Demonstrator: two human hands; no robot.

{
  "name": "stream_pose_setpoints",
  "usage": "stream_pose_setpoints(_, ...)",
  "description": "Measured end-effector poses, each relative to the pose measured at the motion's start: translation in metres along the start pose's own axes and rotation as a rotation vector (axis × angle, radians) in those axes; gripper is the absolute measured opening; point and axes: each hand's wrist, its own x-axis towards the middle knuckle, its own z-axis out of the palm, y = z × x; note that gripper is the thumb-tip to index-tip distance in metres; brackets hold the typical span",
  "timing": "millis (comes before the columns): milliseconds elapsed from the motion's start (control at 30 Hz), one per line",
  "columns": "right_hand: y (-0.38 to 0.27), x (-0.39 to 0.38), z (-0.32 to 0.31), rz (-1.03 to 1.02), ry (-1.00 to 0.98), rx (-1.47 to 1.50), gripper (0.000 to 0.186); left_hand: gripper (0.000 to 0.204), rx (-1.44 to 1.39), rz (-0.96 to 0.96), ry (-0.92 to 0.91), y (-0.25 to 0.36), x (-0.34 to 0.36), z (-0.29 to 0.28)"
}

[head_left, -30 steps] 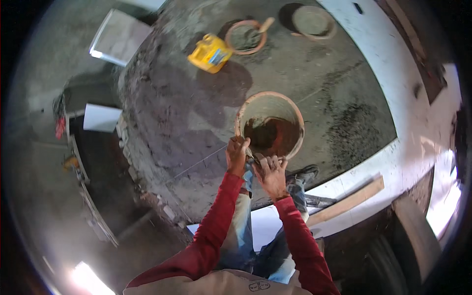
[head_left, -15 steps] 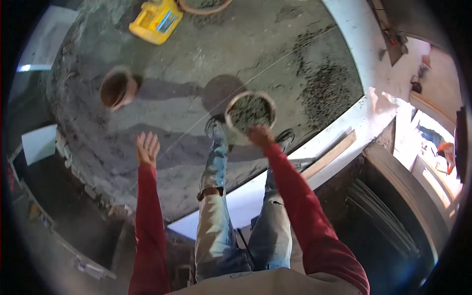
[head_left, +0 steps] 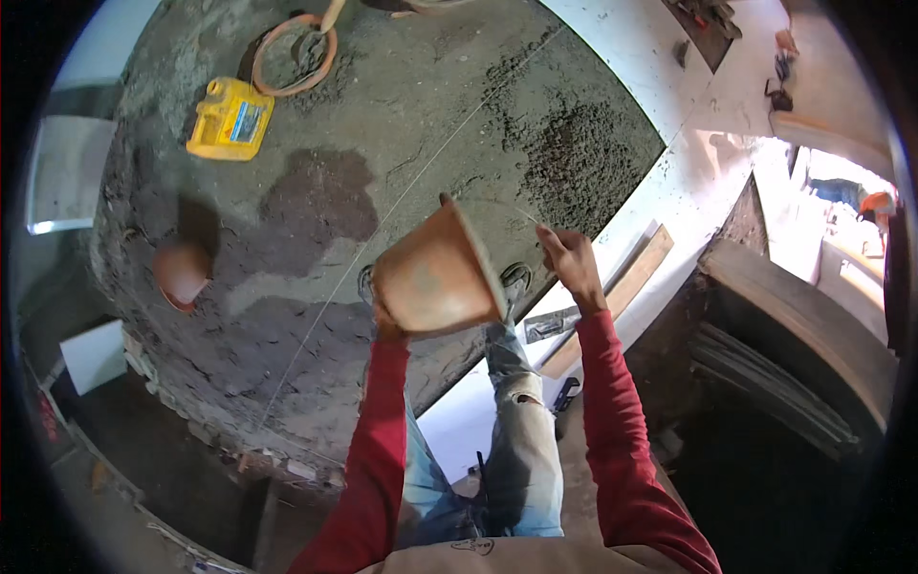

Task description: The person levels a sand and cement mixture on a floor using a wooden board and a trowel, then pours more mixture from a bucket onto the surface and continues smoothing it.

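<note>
A terracotta-coloured bucket (head_left: 430, 273) hangs tilted in front of my legs, its mouth turned to the right and away, so its inside is hidden. My left hand (head_left: 386, 321) supports it low on the left, by the base; most of those fingers are out of sight behind the bucket. To the right of the rim, my right hand (head_left: 571, 263) is closed on the bucket's thin wire handle (head_left: 502, 204), which curves across to it. Dark wet mortar (head_left: 583, 163) is spread on the concrete floor (head_left: 411, 153) beyond the bucket.
A second bucket (head_left: 182, 273) is at the left. Farther off stand a yellow jerrycan (head_left: 229, 122) and a round basin (head_left: 330, 72) with a wooden-handled tool in it. A taut string (head_left: 330, 297) crosses the floor. Along the white edging lie a wooden board (head_left: 641, 273) and a flat float (head_left: 552, 325).
The mortar-filled bucket stood upright on the floor with my right hand at its rim. Now it is raised and tipped. My left hand, formerly open and apart, has come to its base.
</note>
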Motion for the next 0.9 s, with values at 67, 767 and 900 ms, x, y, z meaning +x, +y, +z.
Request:
stream_pose_setpoints(67, 0.025, 0.025, 0.006, -0.153, 0.086, -0.139, 0.047, 0.084, 0.098, 0.132, 0.060, 0.013, 0.000, 0.061)
stream_pose_setpoints(767, 0.023, -0.002, 0.059, -0.343, 0.257, 0.098, 0.027, 0.052, 0.893, 1.042, 0.315, 0.120, -0.093, 0.170)
stream_pose_setpoints(900, -0.004, -0.012, 0.123, -0.589, 0.150, -0.106, 0.037, 0.044, 0.760, 0.811, 0.193, 0.079, -0.066, 0.155)
